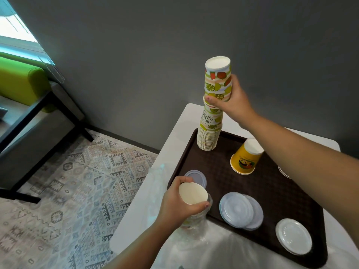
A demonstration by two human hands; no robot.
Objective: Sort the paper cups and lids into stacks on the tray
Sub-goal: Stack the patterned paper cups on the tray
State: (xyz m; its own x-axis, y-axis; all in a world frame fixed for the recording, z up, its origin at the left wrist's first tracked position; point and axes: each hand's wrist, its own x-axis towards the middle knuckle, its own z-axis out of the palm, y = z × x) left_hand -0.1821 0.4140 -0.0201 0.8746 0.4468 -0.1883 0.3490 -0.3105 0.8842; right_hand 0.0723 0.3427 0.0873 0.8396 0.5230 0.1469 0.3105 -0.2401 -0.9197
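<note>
A tall stack of upside-down fruit-print paper cups (210, 131) stands at the far left corner of the brown tray (275, 193). My right hand (233, 102) grips the top cups of that stack. My left hand (177, 202) holds a paper cup (192, 193) at the top of a sleeve of cups in clear plastic wrap (194, 230), at the tray's near left edge. A yellow cup (245, 158) stands upside down mid-tray. Clear lids lie on the tray: one (196, 176) by my left hand, two overlapping (240, 210), and a white stack (293, 235) near right.
The tray sits on a white table (174, 133) against a grey wall. My right forearm hides part of another lid (282, 171) at the tray's right. Crumpled clear plastic (155, 181) lies on the table's left edge. A patterned rug and a green-cushioned chair are on the left.
</note>
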